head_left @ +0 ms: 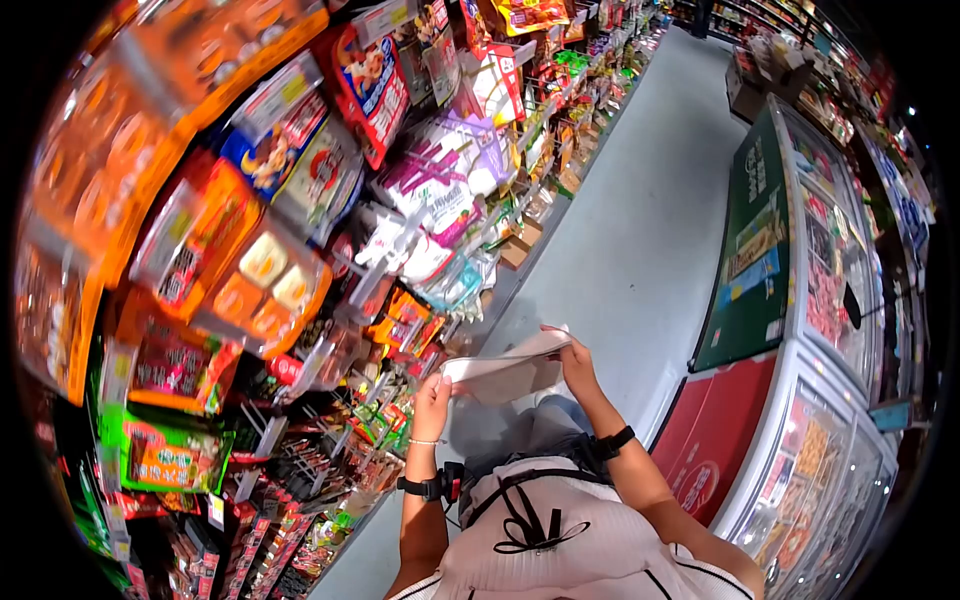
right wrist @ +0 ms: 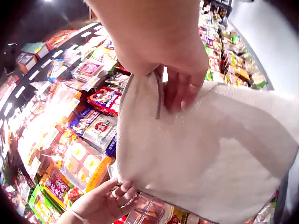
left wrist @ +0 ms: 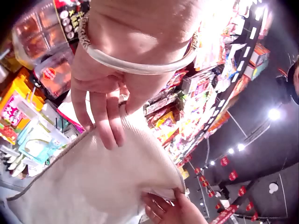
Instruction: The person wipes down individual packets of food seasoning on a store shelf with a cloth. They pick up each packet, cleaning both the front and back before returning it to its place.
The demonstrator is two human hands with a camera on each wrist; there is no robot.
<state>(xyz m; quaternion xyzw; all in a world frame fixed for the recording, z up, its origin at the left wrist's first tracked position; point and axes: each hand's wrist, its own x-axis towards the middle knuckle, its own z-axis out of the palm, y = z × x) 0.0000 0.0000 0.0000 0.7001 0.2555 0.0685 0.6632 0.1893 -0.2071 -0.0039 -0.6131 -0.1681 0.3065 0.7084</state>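
Observation:
A white cloth (head_left: 510,368) with a dark stitched edge is stretched between both hands in front of the body. The left hand (head_left: 432,405) pinches one upper corner of it; in the left wrist view the fingers of that hand (left wrist: 105,102) curl over the cloth (left wrist: 103,172). At the opposite corner the right hand (head_left: 577,362) grips the cloth, its thumb side partly hidden. From the right wrist the cloth (right wrist: 201,154) hangs down broad and slightly folded beneath the right hand's fingers (right wrist: 180,91).
Shelves of packaged snacks (head_left: 265,270) line the left side. A grey aisle floor (head_left: 650,180) runs ahead. Glass-topped freezers (head_left: 810,450) with red and green fronts stand on the right, and stacked boxes (head_left: 765,75) are farther up.

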